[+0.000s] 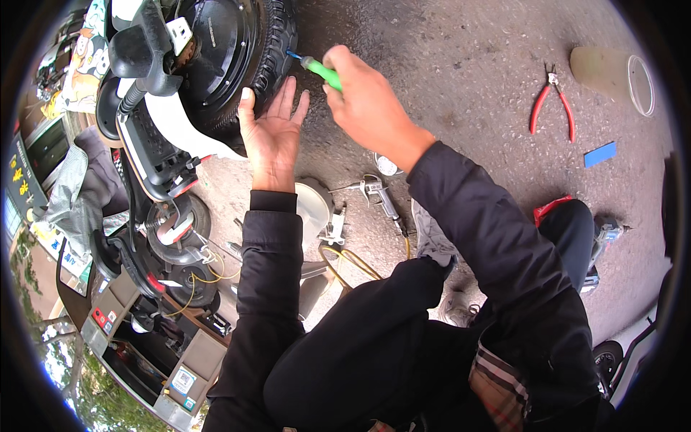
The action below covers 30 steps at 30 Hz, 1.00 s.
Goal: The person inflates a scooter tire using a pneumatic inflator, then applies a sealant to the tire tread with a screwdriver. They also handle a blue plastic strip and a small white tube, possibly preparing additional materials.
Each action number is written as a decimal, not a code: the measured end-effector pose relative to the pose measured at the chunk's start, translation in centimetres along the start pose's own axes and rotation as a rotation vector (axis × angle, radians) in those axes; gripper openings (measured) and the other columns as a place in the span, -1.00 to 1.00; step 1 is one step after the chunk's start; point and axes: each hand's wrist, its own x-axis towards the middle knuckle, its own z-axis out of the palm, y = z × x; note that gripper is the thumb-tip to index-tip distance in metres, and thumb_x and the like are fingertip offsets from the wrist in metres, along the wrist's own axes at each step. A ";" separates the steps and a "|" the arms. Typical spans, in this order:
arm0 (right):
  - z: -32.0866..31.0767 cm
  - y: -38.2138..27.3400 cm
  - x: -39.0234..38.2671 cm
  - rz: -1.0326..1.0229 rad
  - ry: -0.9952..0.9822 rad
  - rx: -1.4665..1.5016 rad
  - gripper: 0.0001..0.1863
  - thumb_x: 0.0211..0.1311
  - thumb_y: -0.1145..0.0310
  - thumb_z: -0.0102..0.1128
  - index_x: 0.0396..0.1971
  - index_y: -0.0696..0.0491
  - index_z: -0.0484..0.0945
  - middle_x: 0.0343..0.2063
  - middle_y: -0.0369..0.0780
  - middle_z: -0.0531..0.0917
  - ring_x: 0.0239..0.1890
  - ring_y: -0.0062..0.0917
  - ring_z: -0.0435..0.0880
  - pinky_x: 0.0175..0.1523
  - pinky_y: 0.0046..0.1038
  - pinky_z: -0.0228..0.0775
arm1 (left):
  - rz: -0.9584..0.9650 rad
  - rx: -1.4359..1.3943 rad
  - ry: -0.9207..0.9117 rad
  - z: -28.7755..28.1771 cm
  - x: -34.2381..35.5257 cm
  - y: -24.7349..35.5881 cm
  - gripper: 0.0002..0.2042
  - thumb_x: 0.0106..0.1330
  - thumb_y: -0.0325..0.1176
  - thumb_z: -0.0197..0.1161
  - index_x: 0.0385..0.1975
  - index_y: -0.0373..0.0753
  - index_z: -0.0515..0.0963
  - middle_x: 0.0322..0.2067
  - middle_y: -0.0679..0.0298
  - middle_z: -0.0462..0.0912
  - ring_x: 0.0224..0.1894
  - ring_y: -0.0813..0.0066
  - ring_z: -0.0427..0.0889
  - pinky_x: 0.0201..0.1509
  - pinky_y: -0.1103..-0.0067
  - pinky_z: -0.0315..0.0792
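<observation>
My right hand point(371, 101) is closed round a slim green-handled tool point(324, 73), its thin blue tip touching or nearly touching the tread of a black tyre point(282, 45). The exact kind of tool does not show. The tyre belongs to a wheel with a black hub point(205, 54), under a scooter or small electric bike. Below that spot, my left hand point(273, 140) lies palm up against the tyre's lower side, thumb and fingers spread, holding nothing.
Red-handled pliers point(553, 108), a blue strip point(599, 155) and a translucent tub point(608, 75) lie right. An air blow gun point(378, 193) with a yellow hose point(353, 261) sits near my shoe point(432, 234), beside a pale bucket point(314, 209). More scooter wheels point(188, 223) stand left; a power tool point(601, 245) lies right.
</observation>
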 end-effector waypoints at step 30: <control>1.8 0.9 0.1 0.049 0.038 0.089 -0.70 0.48 0.28 0.20 -0.01 0.18 0.45 -0.20 0.10 0.71 -0.16 0.13 0.72 -0.04 0.02 0.56 | 0.005 0.023 -0.011 -0.2 -0.3 0.2 -0.23 0.42 0.03 0.39 0.39 -0.47 0.34 0.40 -0.27 0.39 0.51 -0.09 0.38 0.58 -0.09 0.25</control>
